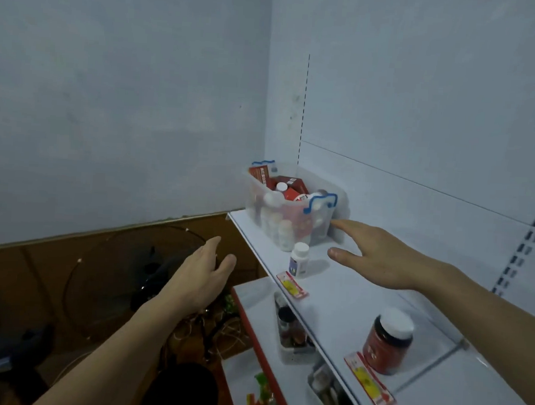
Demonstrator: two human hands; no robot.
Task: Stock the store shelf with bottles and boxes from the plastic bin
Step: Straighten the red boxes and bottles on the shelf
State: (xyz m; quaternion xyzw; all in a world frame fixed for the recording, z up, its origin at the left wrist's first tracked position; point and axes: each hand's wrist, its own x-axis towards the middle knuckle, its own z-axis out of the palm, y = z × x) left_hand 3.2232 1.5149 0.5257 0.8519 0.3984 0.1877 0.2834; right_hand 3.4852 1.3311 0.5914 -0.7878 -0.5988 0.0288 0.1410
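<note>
A clear plastic bin (321, 216) with blue handles stands at the far left end of the white shelf (348, 301). It holds several white bottles and red boxes. A small white bottle (299, 260) stands on the shelf just in front of the bin. A red jar with a white lid (387, 341) stands nearer to me on the shelf. My right hand (378, 256) is flat and empty above the shelf, its fingertips close to the bin's right side. My left hand (204, 273) hovers empty, fingers straight, off the shelf's left edge.
Red and yellow price tags (292, 284) hang on the shelf's front edge. A lower shelf (254, 298) carries trays of small goods. A standing fan (149, 276) and cables are on the floor to the left. Walls close the corner behind the bin.
</note>
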